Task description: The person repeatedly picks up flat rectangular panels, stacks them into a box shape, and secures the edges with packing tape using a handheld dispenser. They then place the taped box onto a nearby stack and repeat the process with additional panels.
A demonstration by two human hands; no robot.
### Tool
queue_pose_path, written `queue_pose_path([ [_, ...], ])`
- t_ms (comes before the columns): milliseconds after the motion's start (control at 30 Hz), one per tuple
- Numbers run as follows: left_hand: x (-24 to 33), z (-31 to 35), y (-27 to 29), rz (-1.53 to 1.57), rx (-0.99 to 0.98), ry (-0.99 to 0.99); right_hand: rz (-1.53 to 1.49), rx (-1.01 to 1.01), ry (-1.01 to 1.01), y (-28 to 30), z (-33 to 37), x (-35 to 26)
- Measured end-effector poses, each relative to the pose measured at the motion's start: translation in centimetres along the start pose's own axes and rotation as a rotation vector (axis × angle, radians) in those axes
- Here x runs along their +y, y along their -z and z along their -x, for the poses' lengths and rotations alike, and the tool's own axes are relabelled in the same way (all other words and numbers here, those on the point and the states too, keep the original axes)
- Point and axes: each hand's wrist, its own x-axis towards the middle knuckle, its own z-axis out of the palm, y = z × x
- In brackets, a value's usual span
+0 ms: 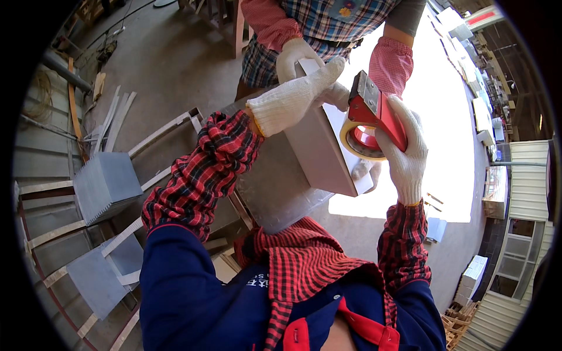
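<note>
A pale grey, block-like box or stack (319,152) stands tilted in front of me, above a work surface. My left hand (293,100), in a white knit glove, reaches across its upper end with fingers stretched out, holding nothing. My right hand (410,152), gloved too, grips a red tape dispenser (380,117) with a metal head. Its roll of yellowish tape (353,143) sits against the block's right side. A co-worker opposite has one gloved hand (295,58) at the block's far end. Another gloved hand (367,174) shows partly behind its near right side.
Below the block lies a grey tabletop (272,196) with clear plastic film over its near edge. To the left, grey stacked sheets (108,181) rest on a metal frame (158,137). Bright sunlight covers the floor (445,175) at right. A co-worker in a plaid apron (257,64) stands opposite.
</note>
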Motion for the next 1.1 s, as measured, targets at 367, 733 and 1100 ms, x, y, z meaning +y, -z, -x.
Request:
queue_pose_path([
  [367, 0.4, 1.8, -2.3, 0.208, 0.077, 0.068, -0.013, 0.0, -0.011, -0.1, 0.8, 0.0],
  [733, -0.6, 1.6, -2.2, 0.272, 0.031, 0.001, -0.038, -0.007, -0.067, 0.3, 1.6, -0.8],
  [1100, -1.7, 5.3, -5.2, -0.741, 0.494, -0.355, -0.298, -0.106, -0.629, 0.9, 0.7, -2.2],
])
